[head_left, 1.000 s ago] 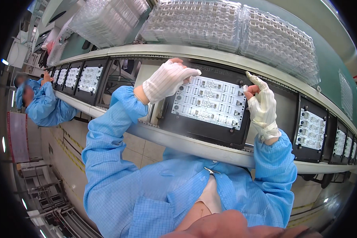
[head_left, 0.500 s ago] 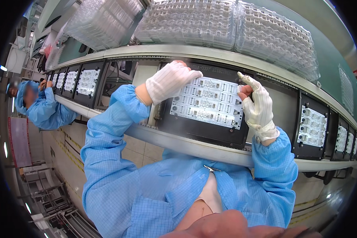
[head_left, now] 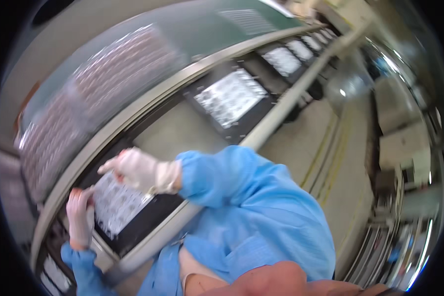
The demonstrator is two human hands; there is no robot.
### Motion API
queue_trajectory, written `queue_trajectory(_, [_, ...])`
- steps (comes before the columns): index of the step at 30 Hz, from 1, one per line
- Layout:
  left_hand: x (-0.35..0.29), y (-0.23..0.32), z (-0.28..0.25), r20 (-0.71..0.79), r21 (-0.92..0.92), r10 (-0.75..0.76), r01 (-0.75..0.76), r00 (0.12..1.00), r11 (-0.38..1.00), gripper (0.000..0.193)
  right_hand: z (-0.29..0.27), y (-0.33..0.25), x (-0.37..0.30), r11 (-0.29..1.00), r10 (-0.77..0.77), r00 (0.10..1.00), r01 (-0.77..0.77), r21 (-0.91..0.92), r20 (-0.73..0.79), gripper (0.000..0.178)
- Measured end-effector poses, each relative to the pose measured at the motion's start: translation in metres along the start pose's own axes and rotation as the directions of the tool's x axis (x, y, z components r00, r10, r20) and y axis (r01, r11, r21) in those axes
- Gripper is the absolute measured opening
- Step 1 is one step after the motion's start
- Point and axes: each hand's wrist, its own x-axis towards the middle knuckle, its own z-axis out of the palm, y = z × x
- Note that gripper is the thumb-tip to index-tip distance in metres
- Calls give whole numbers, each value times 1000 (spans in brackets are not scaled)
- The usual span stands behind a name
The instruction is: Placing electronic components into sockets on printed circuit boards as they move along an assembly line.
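A white panel of circuit boards (head_left: pixel 116 207) lies in a black tray (head_left: pixel 155 212) on the conveyor in front of me. My left hand (head_left: pixel 79 214), in a white glove with bare fingertips, is at the panel's left edge. Its fingers are bent toward the board and smeared by motion, so their grip is unclear. Over the panel's far right corner is my right hand (head_left: pixel 140 170), gloved the same way. Its index finger stretches out to the left, apart from a bare fingertip below it. I can make out nothing held in it.
Another black tray with a white board panel (head_left: pixel 232 97) sits farther right on the conveyor, with several more beyond. Stacked clear plastic trays (head_left: pixel 123 74) stand behind the conveyor rail (head_left: pixel 148 96). A pale front rail (head_left: pixel 276 116) runs along my side.
The view has swung to the right, so the conveyor now slants and the picture is blurred. The left hand has moved down along the panel's left edge; the right hand reaches over its far corner.
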Motion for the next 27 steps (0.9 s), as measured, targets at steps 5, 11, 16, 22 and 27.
queue_trajectory(5, [379, 100, 85, -238, 85, 109, -91, 965, 992, 40, -377, 158, 62, 991, -91, 995, 86, -102, -44, 41])
queue_trajectory(11, [349, 182, 95, -223, 9, 20, -19, 975, 1000, 42, -415, 131, -4, 1000, 25, 998, -24, 10, -52, 46])
queue_trajectory(16, [323, 228, 93, -458, -128, -367, 349, 810, 929, 40, -471, 81, -35, 982, 158, 987, -156, 104, -9, 49])
queue_trajectory(22, [312, 178, 105, -304, -537, -698, 489, 649, 688, 46, -479, 88, -26, 956, 292, 957, -292, 29, 3, 55])
queue_trajectory(27, [348, 171, 94, -230, -603, -727, 492, 647, 629, 40, -488, 98, 23, 895, 297, 954, -262, -362, 44, 51])
